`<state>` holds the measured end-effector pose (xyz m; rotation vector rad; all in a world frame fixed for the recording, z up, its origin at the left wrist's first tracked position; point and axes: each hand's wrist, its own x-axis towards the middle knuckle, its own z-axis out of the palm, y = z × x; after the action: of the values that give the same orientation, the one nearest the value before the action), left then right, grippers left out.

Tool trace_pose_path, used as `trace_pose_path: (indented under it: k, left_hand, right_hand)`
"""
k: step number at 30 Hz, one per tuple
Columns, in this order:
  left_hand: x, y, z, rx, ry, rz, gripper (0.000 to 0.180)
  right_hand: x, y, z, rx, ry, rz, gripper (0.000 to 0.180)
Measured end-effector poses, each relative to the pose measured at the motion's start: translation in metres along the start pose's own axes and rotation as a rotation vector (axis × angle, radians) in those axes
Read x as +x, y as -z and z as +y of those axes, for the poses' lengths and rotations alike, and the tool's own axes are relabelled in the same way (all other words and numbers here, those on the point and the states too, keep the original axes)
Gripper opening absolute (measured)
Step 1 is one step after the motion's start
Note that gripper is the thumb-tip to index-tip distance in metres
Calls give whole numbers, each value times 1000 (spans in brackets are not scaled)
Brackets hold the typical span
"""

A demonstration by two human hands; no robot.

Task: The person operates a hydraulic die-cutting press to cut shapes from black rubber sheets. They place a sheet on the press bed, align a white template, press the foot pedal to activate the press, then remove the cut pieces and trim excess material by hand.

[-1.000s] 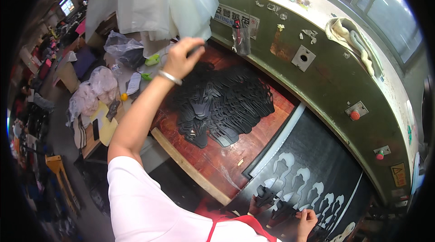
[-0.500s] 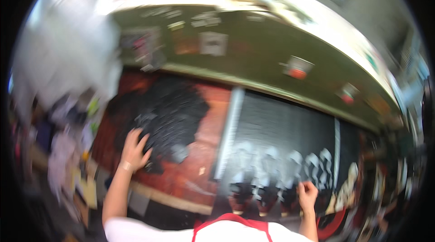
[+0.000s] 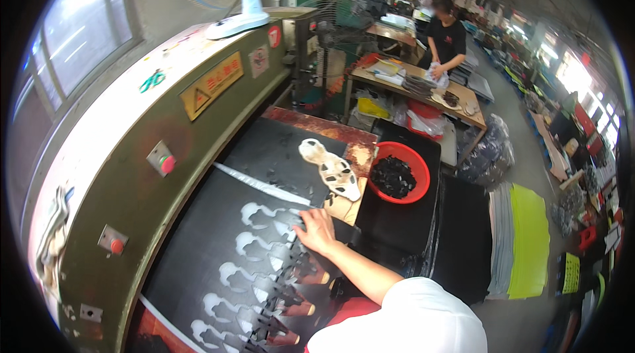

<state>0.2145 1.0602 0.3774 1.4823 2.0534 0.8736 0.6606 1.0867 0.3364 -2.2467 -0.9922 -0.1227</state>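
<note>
Right hand [image 3: 317,231], palm down, fingers partly bent, grip impossible to tell, on the near edge of a black sheet [image 3: 188,250] with pale shapes [image 3: 245,240] in a row, beside a green machine beam [image 3: 134,199]; left hand out of view, state impossible to tell.

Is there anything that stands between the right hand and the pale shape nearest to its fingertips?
Nothing visible does: the right hand is close beside the pale shape on the black sheet, though contact is unclear. The white spotted piece lies higher in the picture, not between them.
</note>
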Motion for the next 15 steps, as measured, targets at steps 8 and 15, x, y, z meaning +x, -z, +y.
trace_pose_path:
  k: [8,15]
  left_hand:
    - [36,5,-69,-218,187,-408,40]
    - [88,-30,-125,409,-220,228,32]
  right_hand:
    - [20,19,43,255,-135,-116,40]
    - [9,53,80,343,-215,-164,24]
